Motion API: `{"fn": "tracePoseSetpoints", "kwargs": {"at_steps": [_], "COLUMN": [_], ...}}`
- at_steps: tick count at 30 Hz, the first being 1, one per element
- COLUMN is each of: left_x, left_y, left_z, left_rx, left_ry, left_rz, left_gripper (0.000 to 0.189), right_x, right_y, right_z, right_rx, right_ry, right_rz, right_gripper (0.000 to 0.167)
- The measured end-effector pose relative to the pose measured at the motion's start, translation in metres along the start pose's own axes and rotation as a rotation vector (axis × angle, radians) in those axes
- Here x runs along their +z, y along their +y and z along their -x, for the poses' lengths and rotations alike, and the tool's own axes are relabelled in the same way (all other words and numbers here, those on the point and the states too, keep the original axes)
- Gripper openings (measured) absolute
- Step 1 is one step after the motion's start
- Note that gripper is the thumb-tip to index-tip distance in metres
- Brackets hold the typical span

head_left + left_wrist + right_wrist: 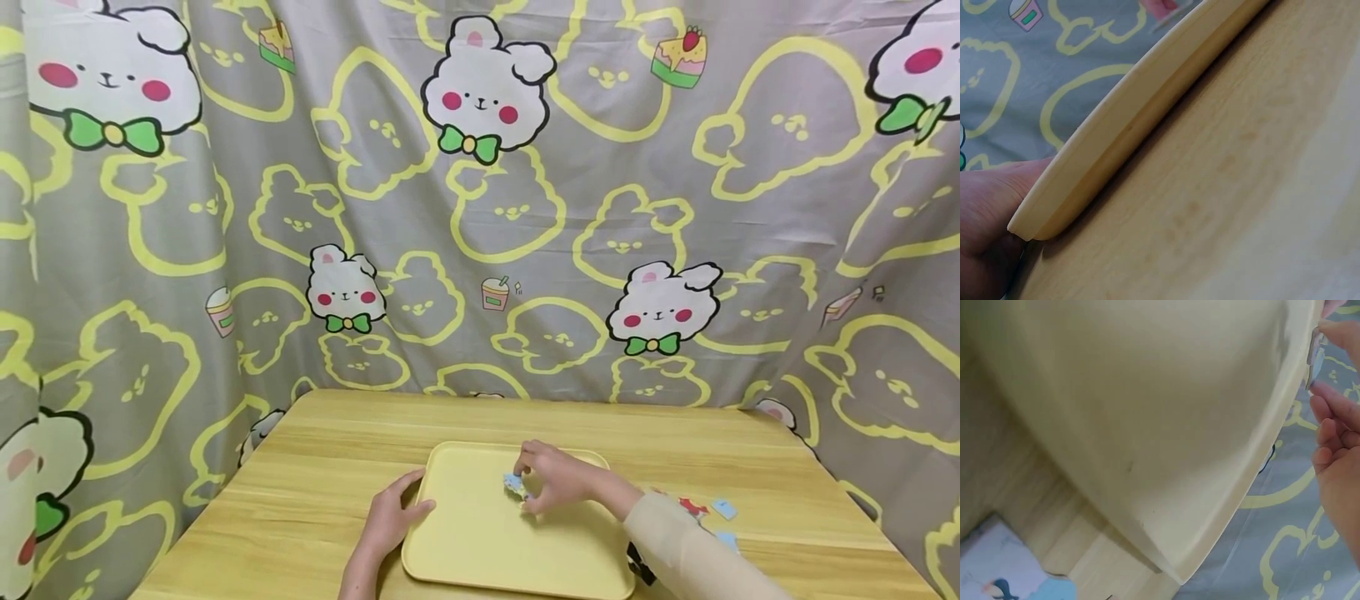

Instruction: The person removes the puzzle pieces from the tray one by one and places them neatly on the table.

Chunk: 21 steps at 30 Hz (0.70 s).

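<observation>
A pale yellow rectangular tray [457, 542] lies on the wooden table. My left hand [390, 517] holds its left side, thumb over the rim and fingers along the outer wall. The left wrist view shows that hand [991, 206] at the end of the tray's side wall [1116, 119]. Over the far middle of the tray, my right hand [558, 482] pinches a light blue, patterned jigsaw piece [513, 482] between thumb and fingers. In the right wrist view the piece [1315, 359] appears edge-on between the fingertips, its printed side mostly hidden.
Right of the tray lie several loose jigsaw pieces, among them a red one [693, 506] and a light blue one [724, 508]. The right forearm partly covers them. A patterned curtain [525, 333] hangs behind the table [330, 442] and on both sides.
</observation>
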<state>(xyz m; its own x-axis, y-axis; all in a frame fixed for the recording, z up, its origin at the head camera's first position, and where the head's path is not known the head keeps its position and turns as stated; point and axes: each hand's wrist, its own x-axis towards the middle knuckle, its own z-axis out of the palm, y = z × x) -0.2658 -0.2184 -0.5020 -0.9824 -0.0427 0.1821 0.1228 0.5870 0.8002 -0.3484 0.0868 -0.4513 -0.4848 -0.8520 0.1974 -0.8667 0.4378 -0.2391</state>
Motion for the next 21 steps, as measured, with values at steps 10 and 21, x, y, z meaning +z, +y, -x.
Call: {"fn": "tracePoseSetpoints", "kwargs": {"at_steps": [10,21], "left_x": [0.001,0.001], "left_y": [0.001,-0.001], "left_z": [0.0,-0.001], "left_rx": [-0.005,0.001], "left_ry": [0.004,0.019], "left_rz": [-0.018,-0.04], "left_gripper": [0.061,0.059], "right_x": [-0.005,-0.004], "right_y": [-0.006,-0.011], "right_z": [0.009,0.02], "right_rx": [0.045,0.056], "right_ry": [0.101,0.235], "right_rz": [-0.243,-0.41], "right_gripper": [0.034,0.034]}}
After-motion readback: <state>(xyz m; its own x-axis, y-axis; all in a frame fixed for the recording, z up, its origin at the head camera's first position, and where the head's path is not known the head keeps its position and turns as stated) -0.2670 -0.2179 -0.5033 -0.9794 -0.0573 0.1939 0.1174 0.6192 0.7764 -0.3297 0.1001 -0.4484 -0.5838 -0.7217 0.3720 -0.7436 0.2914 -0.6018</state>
